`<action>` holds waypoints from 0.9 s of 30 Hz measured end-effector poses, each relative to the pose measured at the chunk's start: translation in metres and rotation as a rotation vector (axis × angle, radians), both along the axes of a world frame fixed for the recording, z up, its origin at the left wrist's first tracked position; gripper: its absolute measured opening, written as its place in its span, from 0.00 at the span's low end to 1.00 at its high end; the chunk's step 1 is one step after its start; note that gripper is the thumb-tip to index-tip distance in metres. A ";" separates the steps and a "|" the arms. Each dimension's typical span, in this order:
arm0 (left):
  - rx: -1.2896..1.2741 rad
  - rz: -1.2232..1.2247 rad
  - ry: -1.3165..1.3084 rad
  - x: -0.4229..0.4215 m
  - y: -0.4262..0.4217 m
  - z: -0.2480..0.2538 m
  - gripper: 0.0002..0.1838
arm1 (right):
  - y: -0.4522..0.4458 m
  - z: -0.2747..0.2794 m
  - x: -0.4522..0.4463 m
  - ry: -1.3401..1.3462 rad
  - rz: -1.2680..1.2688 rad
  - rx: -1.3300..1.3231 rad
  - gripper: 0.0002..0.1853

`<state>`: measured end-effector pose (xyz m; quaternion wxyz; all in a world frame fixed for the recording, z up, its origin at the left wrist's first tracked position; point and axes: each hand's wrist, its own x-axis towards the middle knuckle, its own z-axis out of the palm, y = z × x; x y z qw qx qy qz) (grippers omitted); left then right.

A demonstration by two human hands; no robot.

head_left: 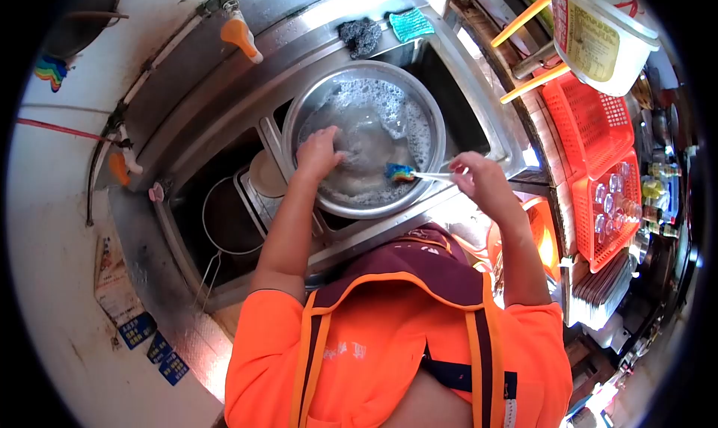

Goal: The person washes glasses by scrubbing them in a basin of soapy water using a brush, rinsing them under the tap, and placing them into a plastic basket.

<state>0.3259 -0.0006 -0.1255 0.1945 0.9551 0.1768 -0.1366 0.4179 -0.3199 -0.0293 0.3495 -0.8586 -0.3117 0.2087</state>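
A large round metal basin (290, 129) of cloudy, sudsy water rests across the sink. My left hand (319, 155) reaches over its left side, fingertips at the water with the fingers curled. What they grip is hidden under the murky water. In my right hand (479, 180), at the basin's right rim, the fingers pinch the white handle of a dish brush (401, 173). The brush's rainbow-coloured head points left, over the water near the basin's lower right side.
Behind the basin lie a dark scouring pad (360, 37) and a teal sponge (410, 26). A long-handled strainer (212, 237) sits in the left sink. Red baskets (591, 121), one with glasses, and a white tub (609, 47) stand to the right. An orange-handled tap (239, 35) is on the wall.
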 end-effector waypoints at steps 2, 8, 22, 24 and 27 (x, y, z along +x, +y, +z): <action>0.061 0.016 -0.010 -0.005 -0.019 -0.011 0.40 | 0.000 -0.001 0.010 -0.032 0.011 0.029 0.08; -0.017 0.194 -0.096 0.002 -0.071 -0.023 0.46 | 0.033 -0.071 0.011 -0.076 -0.050 0.373 0.08; -0.856 0.399 -0.814 -0.023 -0.084 -0.004 0.45 | 0.053 -0.007 0.043 0.557 -0.134 0.653 0.14; -0.805 0.398 -0.831 -0.026 -0.085 0.003 0.45 | 0.070 -0.004 0.031 0.558 -0.047 0.593 0.14; -0.810 0.376 -0.807 -0.030 -0.081 0.008 0.47 | 0.092 -0.007 0.015 0.604 0.137 0.516 0.11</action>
